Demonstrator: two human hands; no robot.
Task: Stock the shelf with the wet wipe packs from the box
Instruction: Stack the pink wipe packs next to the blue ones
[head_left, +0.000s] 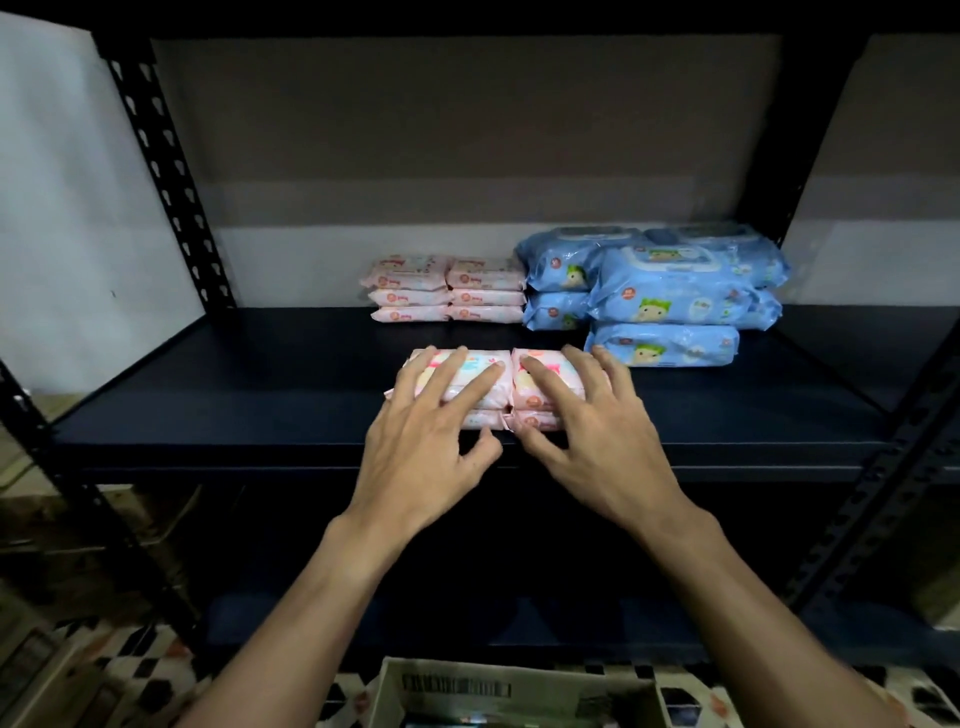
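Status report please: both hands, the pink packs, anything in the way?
Fingers spread, left hand and right hand rest on front pink packs. Two stacks side by side at shelf front. Gap behind them; blue packs close on right.

Box (467, 688) partly beyond bottom edge

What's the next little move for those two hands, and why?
Probably slide the front pink packs back against the rear pink stacks: the left hand and right hand rest on them near the shelf edge, with a gap behind.
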